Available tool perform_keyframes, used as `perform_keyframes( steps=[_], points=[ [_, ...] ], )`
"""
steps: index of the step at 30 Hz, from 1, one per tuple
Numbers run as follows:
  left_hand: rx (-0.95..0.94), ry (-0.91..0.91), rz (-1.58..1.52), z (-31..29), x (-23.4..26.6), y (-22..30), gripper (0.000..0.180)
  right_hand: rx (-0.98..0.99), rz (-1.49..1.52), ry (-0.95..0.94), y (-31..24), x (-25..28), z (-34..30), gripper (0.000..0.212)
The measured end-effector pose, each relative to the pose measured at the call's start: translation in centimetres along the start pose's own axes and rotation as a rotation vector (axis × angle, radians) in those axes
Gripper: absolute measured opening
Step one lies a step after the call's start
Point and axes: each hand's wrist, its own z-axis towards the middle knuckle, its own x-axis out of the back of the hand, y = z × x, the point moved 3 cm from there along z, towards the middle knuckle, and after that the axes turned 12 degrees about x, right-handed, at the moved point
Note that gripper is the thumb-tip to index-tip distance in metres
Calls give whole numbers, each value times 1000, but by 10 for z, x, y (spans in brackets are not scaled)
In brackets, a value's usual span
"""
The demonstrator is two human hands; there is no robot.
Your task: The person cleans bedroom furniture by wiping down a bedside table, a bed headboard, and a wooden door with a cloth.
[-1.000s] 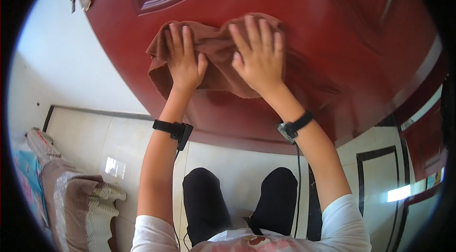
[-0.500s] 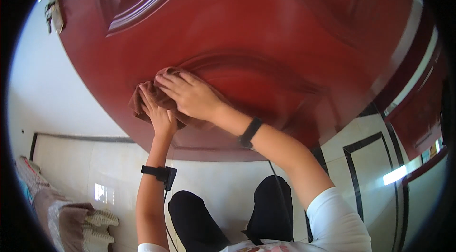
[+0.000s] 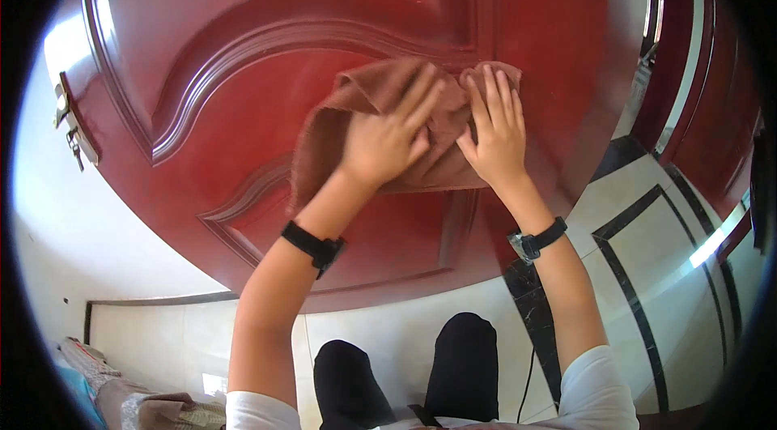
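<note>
A brown cloth (image 3: 441, 161) lies bunched and creased against the lower part of a glossy red panelled door (image 3: 562, 49). My left hand (image 3: 380, 142) holds the cloth against the door, its fingers slanting up to the right and slightly blurred. Folds of the cloth hang loose to the left of that hand. Close by on the right, my right hand (image 3: 499, 134) presses the cloth with its fingers stretched upward and thumb apart. The cloth's upper right corner shows behind those fingertips. Each wrist wears a black strap.
A handle with keys (image 3: 74, 126) sits on the door's left edge, near a white wall (image 3: 137, 244). Fabric-covered items (image 3: 146, 406) stand at lower left. Pale floor tiles (image 3: 647, 268) with black borders lie at right, below a dark red door frame (image 3: 660, 106). A thin cable (image 3: 530, 381) hangs near my leg.
Both hands have moved right and up across the door with the cloth, which is now more spread out. They were crossed over each other; now they are side by side. The view has shifted.
</note>
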Motion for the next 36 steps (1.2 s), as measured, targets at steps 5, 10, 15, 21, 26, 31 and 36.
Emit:
perform_keyframes(
  steps=[5,10,15,21,26,31,36],
  points=[
    [-69,-347,-139,-21,-21,30,55,-58,10,-55,15,0,-34,62],
    [17,-305,63,-16,0,-9,65,7,146,74,22,11,-5,56],
    [275,154,199,-21,19,-47,60,207,320,161,-31,-9,60,54],
    [304,329,199,-37,0,-36,52,369,340,159,-33,-14,69,41],
    [186,150,159,-47,-16,-17,52,265,96,113,27,-15,-3,57],
    [153,-117,63,-39,-12,-5,60,266,-8,205,18,-13,2,56],
    [177,-16,199,-44,19,-53,58,420,19,258,-22,-27,40,47]
  ],
)
